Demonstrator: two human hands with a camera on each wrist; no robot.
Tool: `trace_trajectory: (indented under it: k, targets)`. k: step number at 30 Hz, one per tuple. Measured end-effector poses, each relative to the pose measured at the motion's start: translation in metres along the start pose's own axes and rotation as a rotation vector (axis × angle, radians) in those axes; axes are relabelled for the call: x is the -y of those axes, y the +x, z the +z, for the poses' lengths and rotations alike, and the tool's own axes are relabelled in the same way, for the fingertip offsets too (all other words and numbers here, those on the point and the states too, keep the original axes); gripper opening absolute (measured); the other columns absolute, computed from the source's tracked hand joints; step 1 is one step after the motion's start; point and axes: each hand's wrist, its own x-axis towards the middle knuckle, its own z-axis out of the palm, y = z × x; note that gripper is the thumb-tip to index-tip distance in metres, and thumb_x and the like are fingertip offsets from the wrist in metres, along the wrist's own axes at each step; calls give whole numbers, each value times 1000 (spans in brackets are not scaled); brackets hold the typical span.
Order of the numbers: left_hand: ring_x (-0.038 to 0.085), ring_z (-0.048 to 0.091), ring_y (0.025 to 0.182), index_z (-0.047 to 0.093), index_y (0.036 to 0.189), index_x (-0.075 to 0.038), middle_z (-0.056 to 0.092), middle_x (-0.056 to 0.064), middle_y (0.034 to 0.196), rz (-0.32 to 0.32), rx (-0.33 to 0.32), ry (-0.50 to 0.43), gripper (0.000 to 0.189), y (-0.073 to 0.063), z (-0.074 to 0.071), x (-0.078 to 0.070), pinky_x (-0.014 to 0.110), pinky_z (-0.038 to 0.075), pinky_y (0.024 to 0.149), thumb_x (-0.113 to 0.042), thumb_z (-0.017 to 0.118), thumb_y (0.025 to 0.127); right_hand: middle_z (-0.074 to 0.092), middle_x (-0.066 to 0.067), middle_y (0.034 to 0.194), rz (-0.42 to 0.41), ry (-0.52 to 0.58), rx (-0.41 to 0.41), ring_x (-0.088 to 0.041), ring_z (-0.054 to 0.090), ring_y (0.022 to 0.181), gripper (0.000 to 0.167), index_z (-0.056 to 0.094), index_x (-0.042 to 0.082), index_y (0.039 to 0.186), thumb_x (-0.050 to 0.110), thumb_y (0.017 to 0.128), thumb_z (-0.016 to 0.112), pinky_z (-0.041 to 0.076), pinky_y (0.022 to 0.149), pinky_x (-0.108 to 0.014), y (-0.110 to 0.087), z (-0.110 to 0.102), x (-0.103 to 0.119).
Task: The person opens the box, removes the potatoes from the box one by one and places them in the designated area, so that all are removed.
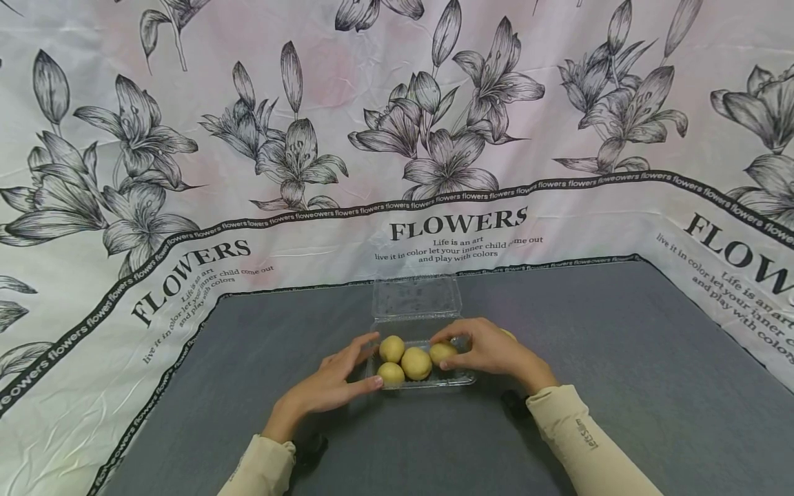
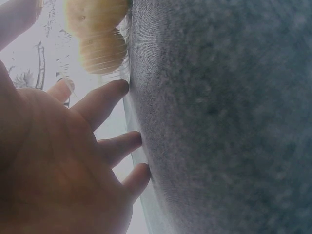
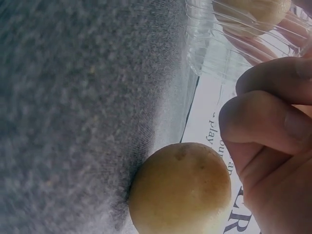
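Note:
A clear plastic clamshell box stands on the grey table with its lid raised at the back. Three round yellow fruits, one of them in the middle, lie in its left and central part. My right hand pinches another yellow fruit at the box's right side. Along the left wall rests my left hand, fingers spread and fairly straight, thumb at the front corner. One more yellow fruit sits on the table beside my right hand, mostly hidden in the head view.
The grey tabletop runs back to a white cloth printed with flowers and lettering, which hangs behind and at both sides. Dark objects show under each wrist.

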Motion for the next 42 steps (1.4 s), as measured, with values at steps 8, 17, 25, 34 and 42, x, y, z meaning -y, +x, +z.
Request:
trace_trajectory:
  k: [8, 17, 25, 34, 42]
  targets:
    - [31, 23, 157, 12, 164, -30, 34, 4, 166, -2, -1, -3, 81, 0, 0, 0, 71, 9, 116, -54, 57, 101, 73, 0, 123, 3, 8, -13, -23, 68, 112, 39, 74, 17, 123, 32, 88, 82, 56, 87, -45, 0, -3, 1]
    - [30, 23, 157, 12, 164, -29, 34, 4, 166, 1, -5, 3, 82, 0, 0, 0, 69, 9, 116, -55, 57, 101, 75, 2, 118, -31, -2, -60, -16, 66, 98, 39, 75, 14, 121, 31, 86, 84, 54, 81, -36, 0, -9, 2]
    - [30, 23, 157, 12, 163, -32, 34, 4, 166, 12, -4, 2, 80, 0, 0, 1, 70, 9, 116, -54, 57, 101, 74, 2, 119, -13, 16, -73, -9, 61, 94, 41, 75, 16, 122, 33, 86, 83, 49, 73, -26, -3, -16, 3]
    - [29, 25, 157, 13, 163, -30, 35, 4, 165, 8, -4, 2, 80, 0, 1, 0, 70, 9, 116, -54, 58, 101, 74, 2, 122, 10, 33, -99, -17, 66, 110, 43, 74, 17, 124, 36, 86, 83, 55, 85, -43, -7, -23, 2]
    - [29, 25, 157, 13, 164, -29, 34, 3, 166, 4, -2, 0, 81, 0, 0, 0, 70, 9, 116, -54, 58, 101, 73, 1, 124, 24, 55, -127, -18, 66, 113, 42, 73, 17, 126, 32, 87, 82, 55, 89, -48, -12, -33, 0]
